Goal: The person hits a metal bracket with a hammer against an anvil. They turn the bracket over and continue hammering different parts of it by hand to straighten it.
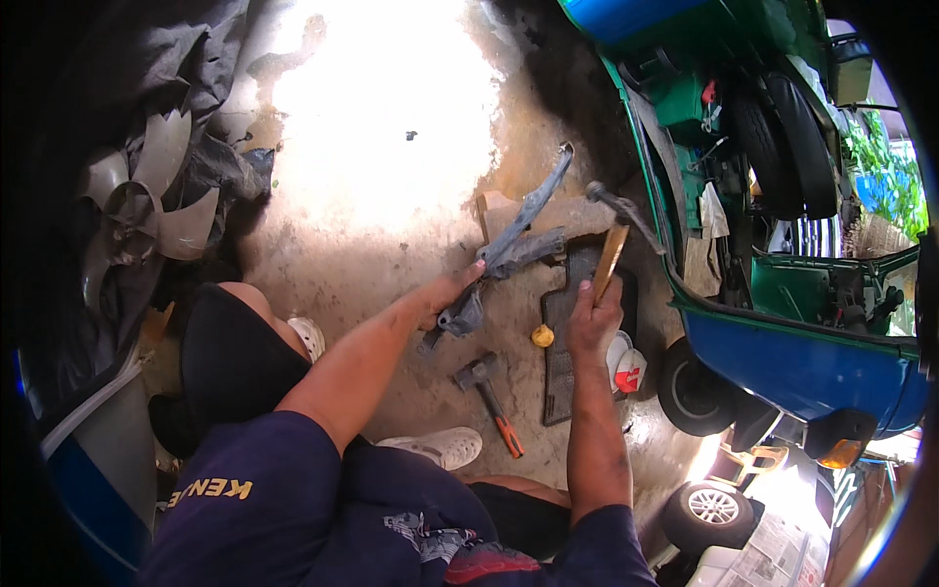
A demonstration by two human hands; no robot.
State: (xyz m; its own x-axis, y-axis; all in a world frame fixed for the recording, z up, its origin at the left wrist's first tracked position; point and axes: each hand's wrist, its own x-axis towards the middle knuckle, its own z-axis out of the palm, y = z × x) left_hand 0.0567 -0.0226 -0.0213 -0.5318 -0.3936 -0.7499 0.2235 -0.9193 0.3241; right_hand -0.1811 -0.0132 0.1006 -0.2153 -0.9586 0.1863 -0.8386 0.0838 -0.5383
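My left hand (448, 296) is closed round the near end of a grey, forked metal arm (528, 210) that looks like a vehicle part. Its long prong points away to the far right, and a shorter, thicker prong lies over a tan block (587, 217) on the floor. In my right hand (595, 321) is a claw hammer (611, 259), gripped by its wooden handle, head up beside the block and apart from the metal part. A second hammer (494, 406), with a black and orange handle, lies on the floor between my arms.
A black rubber mat (558, 386) lies under my right forearm, with a yellow lump (543, 336) and a red-and-white packet (629, 372) nearby. The blue-green vehicle body (802, 357) borders the right side. A fan (132, 215) and dark sheeting stand left. A loose wheel (712, 516) lies lower right.
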